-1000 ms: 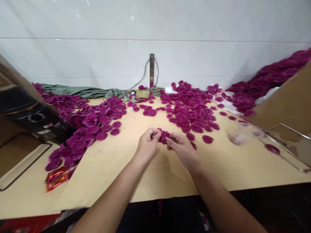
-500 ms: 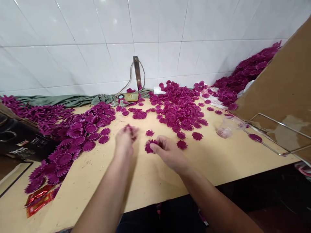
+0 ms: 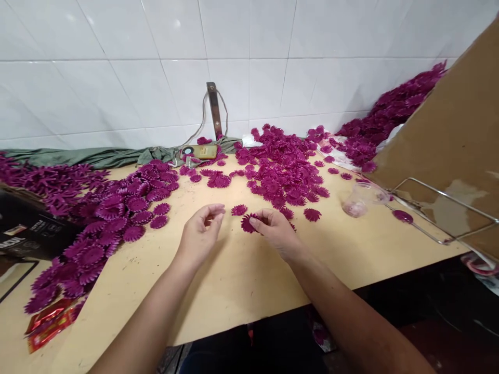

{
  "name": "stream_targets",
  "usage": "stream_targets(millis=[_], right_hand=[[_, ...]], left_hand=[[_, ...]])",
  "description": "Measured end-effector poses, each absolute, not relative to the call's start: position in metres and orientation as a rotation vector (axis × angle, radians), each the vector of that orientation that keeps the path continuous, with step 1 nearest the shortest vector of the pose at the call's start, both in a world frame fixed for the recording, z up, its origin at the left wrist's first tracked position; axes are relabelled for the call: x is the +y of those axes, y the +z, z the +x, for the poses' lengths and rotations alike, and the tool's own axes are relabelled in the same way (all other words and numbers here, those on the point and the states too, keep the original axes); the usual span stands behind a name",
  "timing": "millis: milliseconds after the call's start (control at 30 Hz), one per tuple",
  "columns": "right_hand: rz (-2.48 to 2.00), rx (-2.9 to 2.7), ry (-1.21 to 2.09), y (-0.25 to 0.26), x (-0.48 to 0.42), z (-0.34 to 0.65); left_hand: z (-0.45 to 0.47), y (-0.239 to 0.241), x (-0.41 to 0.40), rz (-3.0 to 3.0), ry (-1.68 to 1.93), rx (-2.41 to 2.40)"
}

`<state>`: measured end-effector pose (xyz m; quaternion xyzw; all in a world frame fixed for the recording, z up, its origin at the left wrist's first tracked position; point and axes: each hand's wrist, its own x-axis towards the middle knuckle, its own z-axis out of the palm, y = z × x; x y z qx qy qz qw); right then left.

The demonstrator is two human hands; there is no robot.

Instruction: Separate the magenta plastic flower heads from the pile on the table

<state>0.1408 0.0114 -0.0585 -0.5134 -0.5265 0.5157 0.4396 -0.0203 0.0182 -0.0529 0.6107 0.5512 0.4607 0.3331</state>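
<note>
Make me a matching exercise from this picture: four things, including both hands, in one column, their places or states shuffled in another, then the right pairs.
Things
1. bare right hand
2. shiny red foil packets
3. dark upright metal strip
4. bare left hand

Places or states
A. against the white tiled wall
B. nothing visible in its grip
C. on the near left part of the pale tan tabletop
D. pinching a fringed purple disc

Right pairs: 1-D, 2-C, 3-A, 4-B
</note>
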Motion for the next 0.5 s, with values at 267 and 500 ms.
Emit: stream_targets(millis=[267,500], right_hand=[[-1.339,-1.665,0.931,-0.061,0.012,0.125],[-1.067,-1.504,1.414,-0.058,0.003,0.113]], left_hand=[[-0.024,-0.057,-0.032,1.918,1.127,1.435],[-0.011,-0.055,-0.012,1.158,1.223,1.138]])
